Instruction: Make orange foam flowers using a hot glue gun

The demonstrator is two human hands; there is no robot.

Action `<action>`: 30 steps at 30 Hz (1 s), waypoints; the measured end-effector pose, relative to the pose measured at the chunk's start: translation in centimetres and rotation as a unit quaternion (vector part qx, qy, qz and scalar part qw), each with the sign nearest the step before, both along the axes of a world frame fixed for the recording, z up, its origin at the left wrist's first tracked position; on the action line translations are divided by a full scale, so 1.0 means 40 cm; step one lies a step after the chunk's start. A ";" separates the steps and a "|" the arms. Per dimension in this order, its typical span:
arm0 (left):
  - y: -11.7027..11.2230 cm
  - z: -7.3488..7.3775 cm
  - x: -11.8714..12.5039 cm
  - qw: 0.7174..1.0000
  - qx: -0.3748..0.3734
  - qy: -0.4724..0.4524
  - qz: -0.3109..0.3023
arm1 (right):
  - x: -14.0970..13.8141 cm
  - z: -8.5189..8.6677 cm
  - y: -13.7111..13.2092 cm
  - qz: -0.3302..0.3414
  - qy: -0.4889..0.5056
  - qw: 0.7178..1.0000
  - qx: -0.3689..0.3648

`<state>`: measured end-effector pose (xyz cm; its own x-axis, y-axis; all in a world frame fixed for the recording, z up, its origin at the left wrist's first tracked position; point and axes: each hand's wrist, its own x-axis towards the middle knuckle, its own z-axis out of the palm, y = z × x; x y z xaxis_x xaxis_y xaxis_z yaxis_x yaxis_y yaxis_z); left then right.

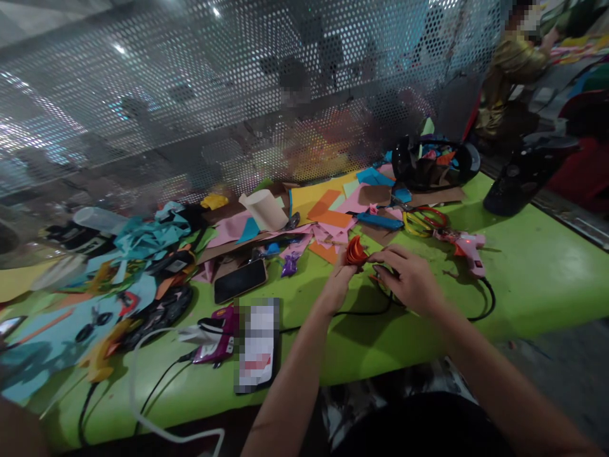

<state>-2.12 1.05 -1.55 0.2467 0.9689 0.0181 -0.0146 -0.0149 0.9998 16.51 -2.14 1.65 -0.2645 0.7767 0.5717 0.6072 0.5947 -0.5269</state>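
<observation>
An orange-red paper flower [356, 252] with layered petals is held upright over the green table. My left hand [339, 282] is closed around its lower left side. At its right edge, the bent fingers of my right hand [404, 276] reach the flower, thumb and fingertips close together. Whether the right fingers grip a petal or something small is too blurred to tell. Beyond my right hand lies a pink hot glue gun [471, 251] with a black cord. Behind the flower are a blue cutter [379, 221] and scissors [423, 221] with yellow and red handles.
Coloured paper [328, 209] and a cream roll [266, 211] line the back, before a perforated metal screen [238, 95]. Two phones [240, 281], a purple power strip [217, 343] and cables lie left. A yellow glue gun [107, 349] is farther left; a dark tumbler [526, 174] stands right.
</observation>
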 end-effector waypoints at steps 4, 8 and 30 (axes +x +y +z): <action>-0.007 0.013 -0.003 1.000 0.007 0.019 -0.006 | -0.002 -0.006 0.001 -0.017 -0.019 1.000 0.017; -0.009 0.015 -0.003 1.000 0.009 0.014 -0.007 | -0.002 -0.007 0.001 -0.017 -0.024 1.000 0.012; 0.004 -0.004 0.000 1.000 0.010 0.012 0.005 | 0.001 -0.001 0.002 0.009 0.000 1.000 0.028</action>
